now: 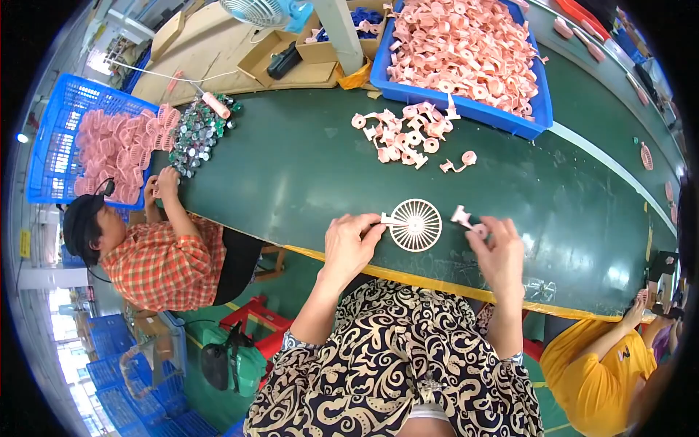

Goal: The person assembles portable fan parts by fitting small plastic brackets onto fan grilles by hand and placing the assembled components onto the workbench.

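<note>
My left hand [352, 244] pinches the short tab of a round, pale fan grille [415, 225] with thin spokes, held over the green table. To its right, my right hand [498, 251] is closed on a small pink plastic part [461, 216] with a flat end and a round end. A gap separates the grille from the pink part. Beyond my hands, a loose heap of the same pink parts [415, 131] lies on the table, with a single pink part [459, 162] apart from it on the right.
A blue tray [536, 125] full of pink parts stands at the back. At the left, a co-worker in a checked shirt [164, 266] works by a blue basket [45, 164] of pink grilles and a pile of small round pieces [195, 135]. Another person in yellow [597, 375] sits at right.
</note>
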`<state>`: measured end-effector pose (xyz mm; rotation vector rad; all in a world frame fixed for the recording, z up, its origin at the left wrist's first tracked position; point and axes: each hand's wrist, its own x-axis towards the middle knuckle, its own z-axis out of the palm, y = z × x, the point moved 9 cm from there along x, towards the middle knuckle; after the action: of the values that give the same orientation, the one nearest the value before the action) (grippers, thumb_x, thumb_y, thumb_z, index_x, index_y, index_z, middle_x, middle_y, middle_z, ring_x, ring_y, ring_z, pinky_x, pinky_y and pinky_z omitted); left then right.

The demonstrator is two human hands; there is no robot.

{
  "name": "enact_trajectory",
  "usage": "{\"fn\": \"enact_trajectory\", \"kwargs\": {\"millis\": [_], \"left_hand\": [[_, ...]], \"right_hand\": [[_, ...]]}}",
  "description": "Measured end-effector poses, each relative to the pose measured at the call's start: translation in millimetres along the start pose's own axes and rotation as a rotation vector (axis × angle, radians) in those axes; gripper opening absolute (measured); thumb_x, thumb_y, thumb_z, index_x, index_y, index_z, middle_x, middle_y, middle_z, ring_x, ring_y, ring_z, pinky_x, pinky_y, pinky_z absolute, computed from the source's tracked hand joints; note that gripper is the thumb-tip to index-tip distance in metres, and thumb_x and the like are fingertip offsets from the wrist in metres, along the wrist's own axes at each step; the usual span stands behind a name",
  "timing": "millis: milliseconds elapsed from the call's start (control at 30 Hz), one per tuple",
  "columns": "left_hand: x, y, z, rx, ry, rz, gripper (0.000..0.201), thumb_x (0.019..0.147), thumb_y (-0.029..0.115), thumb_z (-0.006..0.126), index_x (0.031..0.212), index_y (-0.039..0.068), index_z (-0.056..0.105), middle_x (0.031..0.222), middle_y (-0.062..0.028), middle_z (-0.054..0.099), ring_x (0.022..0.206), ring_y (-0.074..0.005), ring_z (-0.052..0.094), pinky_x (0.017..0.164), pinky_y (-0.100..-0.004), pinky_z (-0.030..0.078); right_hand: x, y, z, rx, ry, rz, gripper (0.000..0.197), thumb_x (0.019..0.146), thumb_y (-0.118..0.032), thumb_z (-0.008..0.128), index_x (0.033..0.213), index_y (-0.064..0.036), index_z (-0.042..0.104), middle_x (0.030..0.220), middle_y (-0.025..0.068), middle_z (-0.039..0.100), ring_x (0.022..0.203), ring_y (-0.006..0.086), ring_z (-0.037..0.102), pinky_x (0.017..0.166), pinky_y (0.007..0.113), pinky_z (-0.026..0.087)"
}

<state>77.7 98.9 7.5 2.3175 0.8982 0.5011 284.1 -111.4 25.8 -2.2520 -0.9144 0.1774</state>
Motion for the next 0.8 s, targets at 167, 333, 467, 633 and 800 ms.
{"fn": "enact_trajectory", "kwargs": {"millis": [167, 333, 467, 633, 800], "left_hand": [[0, -10, 16, -0.167, -0.087, -0.077, 0.011, 0.091, 0.011, 0.074, 0.098, 0.006, 0.080, 0.077, -0.0099, 0.074, 0.072, -0.0271, 0.069, 0.070, -0.0371, 0.053], [-2, -8, 14, -0.147, -0.020, 0.003, 0.008, 0.092, 0.012, 0.072, 0.096, 0.006, 0.078, 0.078, -0.0101, 0.072, 0.074, -0.0275, 0.069, 0.073, -0.0386, 0.052], [-2, -6, 15, -0.129, -0.040, 0.012, 0.007, 0.093, 0.013, 0.072, 0.093, 0.006, 0.075, 0.076, -0.0099, 0.071, 0.075, -0.0292, 0.068, 0.077, -0.0407, 0.051], [1, -4, 16, -0.074, -0.085, 0.020, 0.012, 0.096, 0.017, 0.070, 0.092, 0.006, 0.074, 0.074, -0.0110, 0.070, 0.075, -0.0303, 0.067, 0.076, -0.0415, 0.051], [7, 6, 21, -0.053, -0.077, 0.009, 0.024, 0.099, 0.025, 0.068, 0.102, 0.002, 0.071, 0.074, -0.0145, 0.070, 0.070, -0.0333, 0.069, 0.068, -0.0440, 0.053]], "right_hand": [[-5, -68, 39, 0.210, 0.007, -0.350, 0.028, 0.083, -0.011, 0.085, 0.106, -0.0033, 0.073, 0.096, 0.0110, 0.068, 0.068, 0.0244, 0.069, 0.059, 0.037, 0.057], [-5, -75, 70, 0.073, -0.061, -0.388, 0.026, 0.084, -0.013, 0.083, 0.106, -0.0036, 0.073, 0.097, 0.0100, 0.066, 0.072, 0.0281, 0.071, 0.060, 0.039, 0.057], [-5, -75, 79, 0.006, -0.080, -0.422, 0.026, 0.083, -0.014, 0.083, 0.104, -0.0037, 0.073, 0.096, 0.0097, 0.065, 0.074, 0.0282, 0.071, 0.062, 0.039, 0.057], [-6, -79, 89, -0.167, -0.114, -0.415, 0.019, 0.087, -0.019, 0.079, 0.100, -0.0068, 0.072, 0.092, 0.0092, 0.060, 0.077, 0.0271, 0.070, 0.063, 0.040, 0.057], [-2, -82, 96, -0.259, -0.182, -0.397, 0.014, 0.090, -0.020, 0.076, 0.095, -0.0073, 0.071, 0.091, 0.0094, 0.060, 0.078, 0.0277, 0.070, 0.063, 0.040, 0.057]]}}
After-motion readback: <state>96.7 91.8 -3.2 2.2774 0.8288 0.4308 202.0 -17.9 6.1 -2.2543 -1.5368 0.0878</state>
